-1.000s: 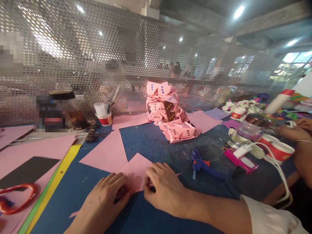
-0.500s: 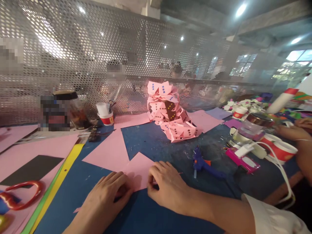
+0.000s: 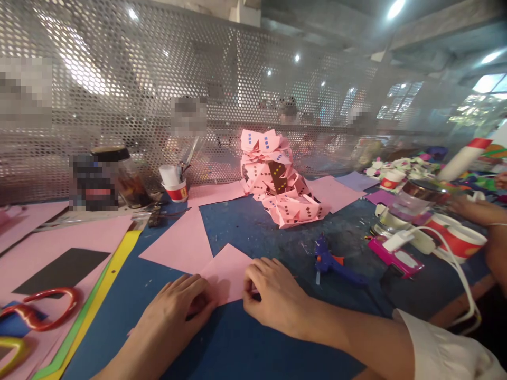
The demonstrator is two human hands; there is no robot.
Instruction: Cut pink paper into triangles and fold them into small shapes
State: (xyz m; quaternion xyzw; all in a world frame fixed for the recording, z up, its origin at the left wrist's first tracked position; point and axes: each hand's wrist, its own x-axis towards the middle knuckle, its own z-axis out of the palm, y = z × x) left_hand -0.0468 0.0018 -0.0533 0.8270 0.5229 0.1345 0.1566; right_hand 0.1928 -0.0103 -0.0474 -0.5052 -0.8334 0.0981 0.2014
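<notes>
A pink sheet of paper (image 3: pixel 228 272) lies on the blue tabletop between my hands, one corner pointing away from me. My left hand (image 3: pixel 180 311), fingers curled and thumb drawn in, pinches its left corner. At the right corner, my right hand (image 3: pixel 277 298) is closed on the paper in the same way; the fingertips are partly hidden. Another pink sheet (image 3: pixel 180 240) lies just beyond my left hand. Farther back stands a pile of folded pink paper pieces (image 3: pixel 269 171) with printed blue, dark and yellow squares. A blue glue gun (image 3: pixel 332 264) rests right of my right hand.
Red-handled scissors (image 3: pixel 47 311), a black sheet (image 3: pixel 61 270) and stacked coloured paper are at left. A paper cup (image 3: pixel 175 191) with tools stands near the perforated metal screen (image 3: pixel 222 105). At right are a pink power strip (image 3: pixel 396 257), paper cups (image 3: pixel 455 237) and another person's hand (image 3: pixel 469 211).
Both hands keep their hold on the sheet's corners, with almost no movement. The whole view has shifted slightly, bringing more of the yellow handle at lower left into sight.
</notes>
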